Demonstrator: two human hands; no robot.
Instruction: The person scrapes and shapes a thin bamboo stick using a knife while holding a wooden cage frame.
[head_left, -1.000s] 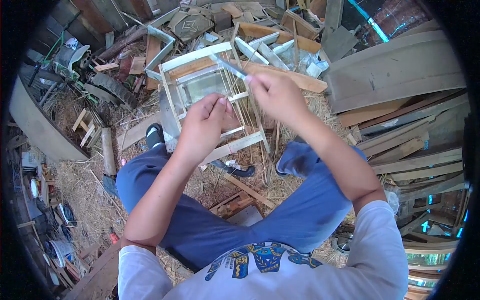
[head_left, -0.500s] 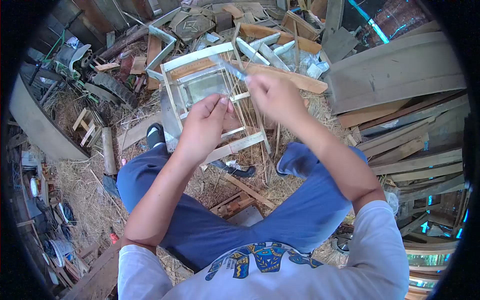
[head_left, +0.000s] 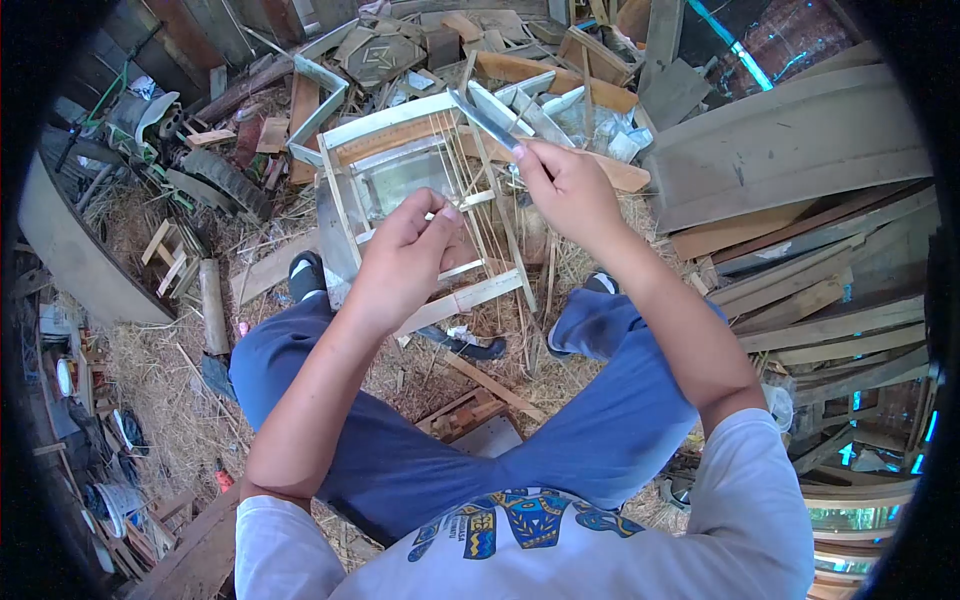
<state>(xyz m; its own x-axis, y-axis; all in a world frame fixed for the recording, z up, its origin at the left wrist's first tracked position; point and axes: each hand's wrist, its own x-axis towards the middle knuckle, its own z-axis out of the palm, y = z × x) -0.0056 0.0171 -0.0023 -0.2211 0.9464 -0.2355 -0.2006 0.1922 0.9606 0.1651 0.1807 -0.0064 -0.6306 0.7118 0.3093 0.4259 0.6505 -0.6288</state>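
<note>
**Blade held clear of pinching fingers**

Above spread blue-trousered knees [head_left: 390, 440], bare forearms converge. The left hand's [head_left: 405, 240] thumb and fingertips seem clamped on a thin pale wooden strip [head_left: 474, 184]. The right hand [head_left: 572, 195] is closed around a long grey metal-bladed knife [head_left: 485, 121] — tip pointing away, likely sparing those fingers. Beyond is a pale slatted wooden frame [head_left: 390, 119].

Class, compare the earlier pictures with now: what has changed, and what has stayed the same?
The right hand has moved rightward, away from the left hand, carrying the slim knife with a grey metal blade. The right hand keeps its grip on the knife. The pale wooden frame with crossbars stays in place.
</note>
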